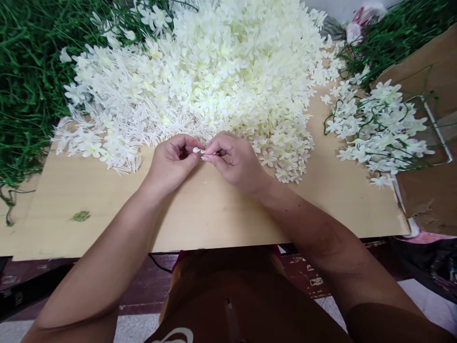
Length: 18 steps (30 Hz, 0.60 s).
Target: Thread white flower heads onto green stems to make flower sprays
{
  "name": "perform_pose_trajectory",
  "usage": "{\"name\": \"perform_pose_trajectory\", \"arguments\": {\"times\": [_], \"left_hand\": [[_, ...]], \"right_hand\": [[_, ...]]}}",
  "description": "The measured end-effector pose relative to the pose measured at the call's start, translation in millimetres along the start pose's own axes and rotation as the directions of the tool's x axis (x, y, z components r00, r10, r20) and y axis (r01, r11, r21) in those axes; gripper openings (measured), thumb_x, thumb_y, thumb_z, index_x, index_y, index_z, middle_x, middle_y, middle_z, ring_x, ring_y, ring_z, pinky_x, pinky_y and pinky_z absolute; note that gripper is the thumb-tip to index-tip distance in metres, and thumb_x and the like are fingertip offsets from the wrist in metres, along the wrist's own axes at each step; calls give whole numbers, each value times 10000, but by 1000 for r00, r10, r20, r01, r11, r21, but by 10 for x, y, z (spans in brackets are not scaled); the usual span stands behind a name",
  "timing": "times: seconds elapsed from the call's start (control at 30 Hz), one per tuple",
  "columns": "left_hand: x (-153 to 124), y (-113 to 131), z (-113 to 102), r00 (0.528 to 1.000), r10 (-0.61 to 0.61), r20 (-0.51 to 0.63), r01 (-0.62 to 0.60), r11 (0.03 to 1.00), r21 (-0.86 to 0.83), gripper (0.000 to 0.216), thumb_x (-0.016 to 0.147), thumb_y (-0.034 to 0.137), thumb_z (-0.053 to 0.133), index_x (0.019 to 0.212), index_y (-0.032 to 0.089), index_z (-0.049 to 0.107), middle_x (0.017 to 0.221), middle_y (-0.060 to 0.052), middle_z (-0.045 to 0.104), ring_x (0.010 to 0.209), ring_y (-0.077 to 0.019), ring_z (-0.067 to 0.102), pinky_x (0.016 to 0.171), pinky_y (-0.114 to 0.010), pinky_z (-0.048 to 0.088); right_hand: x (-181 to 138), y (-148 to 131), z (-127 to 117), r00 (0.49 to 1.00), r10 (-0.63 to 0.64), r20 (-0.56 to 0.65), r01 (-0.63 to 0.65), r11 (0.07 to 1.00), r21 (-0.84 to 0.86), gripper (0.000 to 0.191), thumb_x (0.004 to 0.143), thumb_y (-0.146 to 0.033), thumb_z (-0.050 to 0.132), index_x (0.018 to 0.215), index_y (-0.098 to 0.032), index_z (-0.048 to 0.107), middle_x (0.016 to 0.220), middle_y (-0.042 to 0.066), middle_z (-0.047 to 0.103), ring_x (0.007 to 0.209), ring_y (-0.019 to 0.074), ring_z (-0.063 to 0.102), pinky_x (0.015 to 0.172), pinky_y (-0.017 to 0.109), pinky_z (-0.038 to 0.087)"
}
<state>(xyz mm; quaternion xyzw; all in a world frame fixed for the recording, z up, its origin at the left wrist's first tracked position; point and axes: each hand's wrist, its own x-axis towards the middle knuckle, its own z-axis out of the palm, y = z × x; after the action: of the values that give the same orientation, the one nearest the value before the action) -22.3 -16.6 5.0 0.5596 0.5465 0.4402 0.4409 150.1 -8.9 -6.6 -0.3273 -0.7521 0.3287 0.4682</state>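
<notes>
Fingertips of the left hand and the right hand met in a pinch on a small white blossom over the middle of the board, at the near edge of the flower heap. It could, I judged, slip free and vanish among the loose blossoms (all the same white), or its thin stalk could snap under a hard pull. No readable brand, label or writing showed.

At twelve o'clock we see a big heap of white plastic blossoms on the pale wooden board, with a green stem tangle at ten. At three lie white sprigs on green wire against brown cardboard. A green scrap sits at eight.
</notes>
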Motion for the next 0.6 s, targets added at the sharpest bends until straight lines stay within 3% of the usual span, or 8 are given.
{"name": "perform_pose_trajectory", "arguments": {"times": [0.17,0.37,0.6], "left_hand": [[12,-28,-25,998,-41,38,41,999,-10,176,665,221,803,819,179,730,643,20,614,563,-86,493,516,-201,381],[-19,41,-12,984,-120,135,140,978,-156,325,665,342,865,902,170,724,752,-5,699,652,-116,624,657,-245,528],[-6,49,26,987,-140,81,150,981,-127,296,688,375,862,813,169,690,699,-1,675,638,-120,625,639,-243,525]], "right_hand": [[15,51,-18,998,62,-33,-61,998,22,210,883,-347,642,759,-186,585,764,17,631,733,123,566,684,269,471],[32,95,-29,978,201,-63,-193,975,109,253,865,-406,670,772,-187,585,687,-25,598,623,94,530,630,257,463],[21,55,-30,981,173,-90,-163,981,102,205,883,-365,651,801,-188,588,720,-18,625,650,96,564,630,251,478]]}}
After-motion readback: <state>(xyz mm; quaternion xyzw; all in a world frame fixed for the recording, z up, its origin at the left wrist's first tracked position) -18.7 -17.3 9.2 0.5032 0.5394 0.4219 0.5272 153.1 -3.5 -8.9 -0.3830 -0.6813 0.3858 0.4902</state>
